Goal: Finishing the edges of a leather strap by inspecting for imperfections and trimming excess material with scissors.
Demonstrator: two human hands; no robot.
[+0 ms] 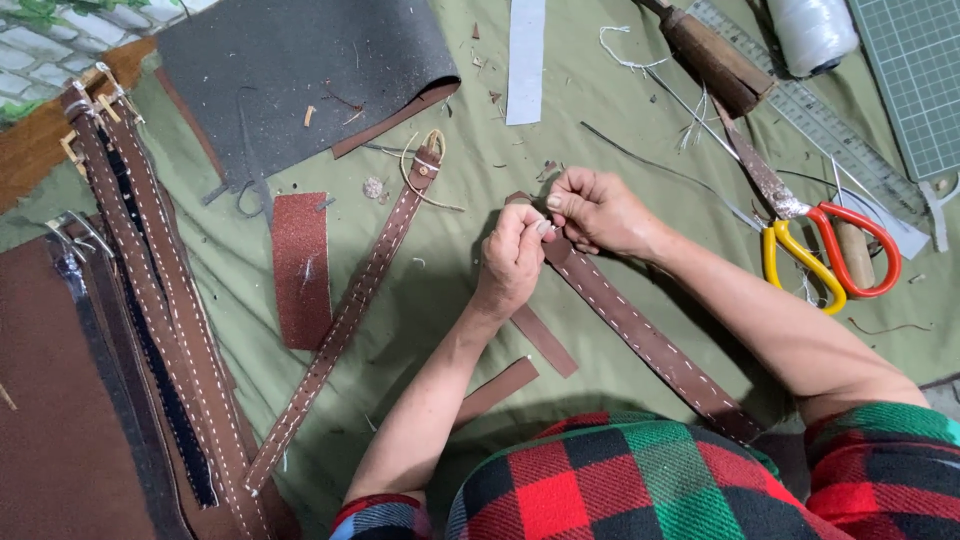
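Both hands meet at the upper end of 1 brown stitched strap (650, 345) lying slantwise on the green-covered desk (450, 240). The left hand (512, 260) has its grip pinched shut on the strap's end; the right hand (598, 212) pinches the same end from above, fingertips touching the left's. Near them lie 2 short plain leather strips (545, 342). 1 more stitched strap with a buckle (345, 320) lies left of the hands. 1 pair of scissors (830, 250) rests to the right.
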